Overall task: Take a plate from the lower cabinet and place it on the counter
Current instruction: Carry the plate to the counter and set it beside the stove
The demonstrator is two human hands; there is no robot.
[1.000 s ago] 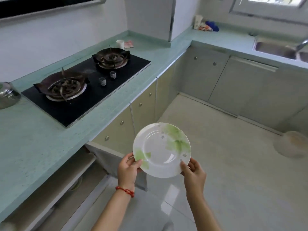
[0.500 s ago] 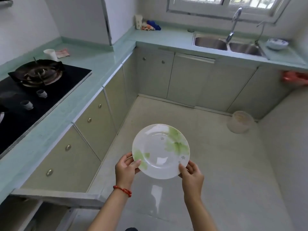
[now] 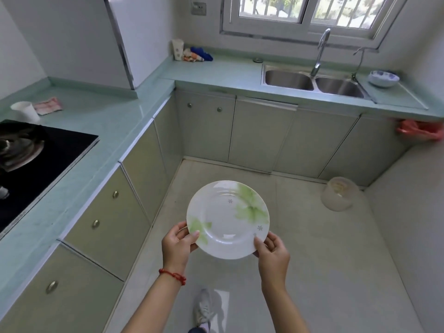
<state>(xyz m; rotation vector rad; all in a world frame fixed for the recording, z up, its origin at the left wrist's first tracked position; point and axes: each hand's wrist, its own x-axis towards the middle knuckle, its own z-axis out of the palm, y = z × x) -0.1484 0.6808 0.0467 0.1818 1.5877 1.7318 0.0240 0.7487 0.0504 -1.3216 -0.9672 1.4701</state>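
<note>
A white plate (image 3: 225,219) with green leaf prints is held level above the floor, in the middle of the kitchen. My left hand (image 3: 177,245) grips its near left rim, thumb on top; a red string bracelet circles that wrist. My right hand (image 3: 272,252) grips the near right rim. The pale green counter (image 3: 115,126) runs along the left and bends across the back wall. The lower cabinet doors (image 3: 108,227) under it appear shut.
A black gas hob (image 3: 36,155) lies at the left, with a white cup (image 3: 26,111) behind it. A double sink (image 3: 312,82) with tap and a bowl (image 3: 384,78) sit under the window. A translucent container (image 3: 340,193) stands on the floor at right.
The view has swung right from the hob and the open lower cabinet toward the sink corner. Both hands keep the plate in the same grip in front of me.
</note>
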